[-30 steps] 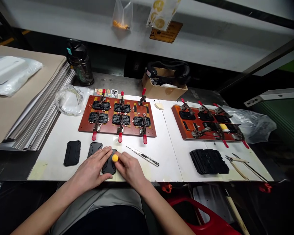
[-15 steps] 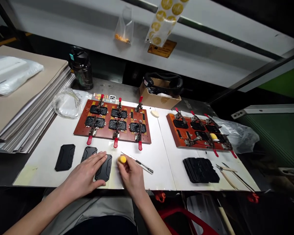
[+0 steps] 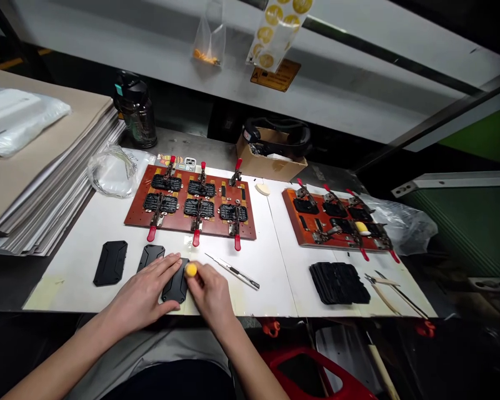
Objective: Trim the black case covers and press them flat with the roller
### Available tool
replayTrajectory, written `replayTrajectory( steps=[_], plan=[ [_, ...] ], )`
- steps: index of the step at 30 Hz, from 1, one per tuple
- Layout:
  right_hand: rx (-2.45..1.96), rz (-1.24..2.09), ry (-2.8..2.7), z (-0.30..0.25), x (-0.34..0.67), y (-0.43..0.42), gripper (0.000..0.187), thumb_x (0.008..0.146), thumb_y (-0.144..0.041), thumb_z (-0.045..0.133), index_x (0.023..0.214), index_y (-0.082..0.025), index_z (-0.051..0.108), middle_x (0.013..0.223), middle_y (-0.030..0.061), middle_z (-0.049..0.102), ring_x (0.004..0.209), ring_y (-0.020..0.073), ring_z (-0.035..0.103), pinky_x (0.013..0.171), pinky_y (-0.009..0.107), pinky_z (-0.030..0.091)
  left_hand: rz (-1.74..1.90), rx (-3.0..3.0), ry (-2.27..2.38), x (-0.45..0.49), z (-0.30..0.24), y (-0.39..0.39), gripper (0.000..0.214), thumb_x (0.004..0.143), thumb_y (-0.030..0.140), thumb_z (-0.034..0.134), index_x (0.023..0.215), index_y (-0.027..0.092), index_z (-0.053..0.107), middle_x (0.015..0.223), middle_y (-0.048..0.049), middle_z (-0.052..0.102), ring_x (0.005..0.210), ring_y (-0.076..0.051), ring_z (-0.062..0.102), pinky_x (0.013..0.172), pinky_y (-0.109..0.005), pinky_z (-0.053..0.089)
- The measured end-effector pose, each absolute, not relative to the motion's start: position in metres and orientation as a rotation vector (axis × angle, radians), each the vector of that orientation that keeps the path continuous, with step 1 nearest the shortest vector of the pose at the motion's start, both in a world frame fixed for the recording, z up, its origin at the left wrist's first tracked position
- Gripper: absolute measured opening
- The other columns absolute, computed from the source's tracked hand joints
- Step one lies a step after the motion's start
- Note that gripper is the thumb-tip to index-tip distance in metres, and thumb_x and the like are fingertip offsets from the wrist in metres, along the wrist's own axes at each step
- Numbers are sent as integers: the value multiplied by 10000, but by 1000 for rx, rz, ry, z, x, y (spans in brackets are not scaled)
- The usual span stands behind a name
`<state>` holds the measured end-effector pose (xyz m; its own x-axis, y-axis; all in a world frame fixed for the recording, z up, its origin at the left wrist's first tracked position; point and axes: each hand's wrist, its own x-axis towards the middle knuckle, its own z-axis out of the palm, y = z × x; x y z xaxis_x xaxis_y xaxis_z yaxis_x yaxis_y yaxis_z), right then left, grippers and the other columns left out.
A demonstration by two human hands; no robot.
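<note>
My left hand (image 3: 144, 294) lies flat with fingers stretched out, pressing a black plastic cover (image 3: 175, 288) onto the white table (image 3: 270, 278). My right hand (image 3: 210, 297) is closed round a small yellow round-tipped tool (image 3: 190, 270), its tip at the right edge of that cover. Two more black covers (image 3: 110, 263) lie to the left; the nearer one (image 3: 150, 256) is partly under my left fingers.
A red-brown clamp jig (image 3: 191, 208) holds several black parts behind my hands. A second orange jig (image 3: 337, 222) sits right, a stack of black covers (image 3: 339, 283) and tweezers (image 3: 385, 291) before it. A craft knife (image 3: 233, 271) lies right of my hand. Cardboard sheets (image 3: 33, 166) are piled left.
My right hand with the yellow tool moved off the cover to the right half a second ago, then came back to the cover's right edge. My left hand stayed pressed on it.
</note>
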<state>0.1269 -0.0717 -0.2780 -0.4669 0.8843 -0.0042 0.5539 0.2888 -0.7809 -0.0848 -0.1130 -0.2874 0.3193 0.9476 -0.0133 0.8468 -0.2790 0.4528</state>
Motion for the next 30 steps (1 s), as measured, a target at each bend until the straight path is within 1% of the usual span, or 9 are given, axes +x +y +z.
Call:
replayTrajectory(
  steps=[4, 6, 9, 12, 14, 17, 21, 27, 30],
  plan=[
    [-1183, 1165, -2272, -273, 134, -71, 80, 952, -206, 561, 887, -220, 604, 763, -18, 574, 685, 126, 553, 641, 216, 395, 394, 2202, 1555, -86, -287, -113, 787, 884, 399, 656, 1560, 274, 274, 1614, -67, 350, 1458, -265, 378, 1201, -467, 365],
    [-1190, 1095, -2252, -274, 132, -67, 69, 957, -216, 556, 957, -218, 625, 790, -6, 586, 708, 135, 558, 662, 224, 403, 404, 2211, 1554, -86, -287, -113, 788, 890, 412, 650, 1564, 278, 265, 1616, -65, 345, 1460, -268, 374, 1204, -469, 361],
    [-1189, 1061, -2171, -275, 128, -64, 142, 942, -199, 560, 1058, -209, 641, 811, -1, 592, 726, 136, 566, 692, 227, 417, 385, 2229, 1577, -86, -289, -114, 797, 894, 437, 644, 1568, 270, 254, 1618, -63, 341, 1463, -263, 368, 1207, -468, 359],
    [-1169, 1322, -2179, -269, 133, -67, 63, 903, -188, 604, 856, -201, 645, 721, -34, 579, 653, 108, 544, 609, 201, 383, 337, 2246, 1580, -86, -290, -114, 804, 890, 439, 646, 1566, 247, 256, 1622, -65, 331, 1469, -251, 358, 1206, -460, 365],
    [-1252, 1415, -2126, -264, 139, -66, 129, 899, -225, 622, 774, -191, 626, 669, -43, 568, 608, 100, 522, 565, 199, 361, 304, 2263, 1581, -86, -290, -113, 807, 890, 450, 643, 1564, 230, 259, 1627, -66, 319, 1478, -241, 341, 1212, -451, 358],
    [-1387, 1290, -1979, -263, 139, -54, 103, 914, -273, 613, 881, -187, 660, 708, -29, 596, 620, 111, 525, 591, 209, 391, 268, 2279, 1590, -86, -288, -112, 824, 879, 465, 657, 1561, 213, 269, 1628, -66, 316, 1485, -232, 325, 1226, -437, 339],
    [-1256, 1187, -2022, -273, 128, -50, 116, 930, -236, 580, 1003, -191, 657, 804, -2, 617, 690, 129, 550, 666, 227, 419, 259, 2276, 1598, -86, -287, -112, 828, 875, 477, 660, 1560, 218, 274, 1625, -67, 322, 1482, -233, 334, 1227, -440, 338],
    [-1112, 1235, -2252, -275, 130, -71, 51, 942, -191, 563, 913, -212, 599, 775, -23, 541, 681, 117, 513, 652, 224, 376, 252, 2275, 1574, -86, -286, -111, 836, 855, 448, 688, 1551, 204, 294, 1626, -63, 321, 1486, -227, 325, 1228, -436, 338],
    [-1111, 1155, -2267, -270, 131, -70, 66, 950, -189, 554, 987, -210, 604, 815, -10, 548, 728, 129, 530, 694, 228, 393, 242, 2285, 1571, -87, -284, -111, 835, 854, 458, 687, 1548, 198, 303, 1620, -63, 332, 1485, -224, 327, 1229, -435, 334]
  ],
)
